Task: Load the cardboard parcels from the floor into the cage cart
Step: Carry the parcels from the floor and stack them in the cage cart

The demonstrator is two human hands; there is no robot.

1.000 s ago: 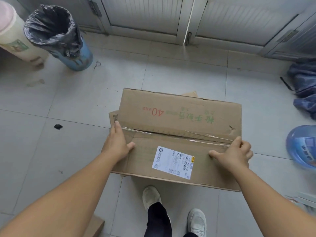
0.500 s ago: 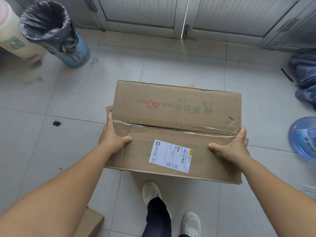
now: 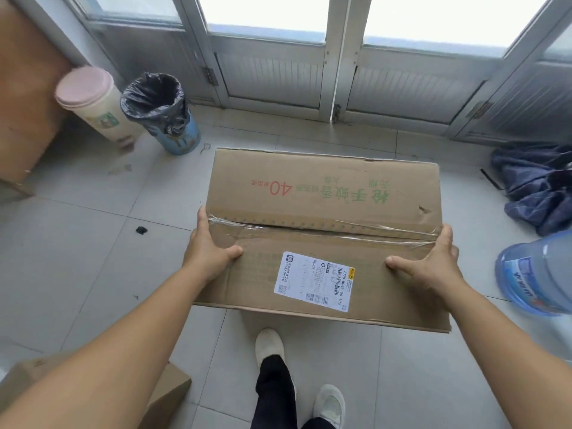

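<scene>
Cardboard parcel (image 3: 325,218) gripped between left hand (image 3: 205,252) and right hand (image 3: 433,263).

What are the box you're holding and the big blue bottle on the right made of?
Box: brown corrugated cardboard, matte, with a dented edge and glossy clear tape along the seam. Bottle: seemingly translucent blue plastic, smooth and shiny, with a printed label.

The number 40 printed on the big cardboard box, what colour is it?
Red, printed on the cardboard box beside green lettering; the head view shows it clearly.
</scene>
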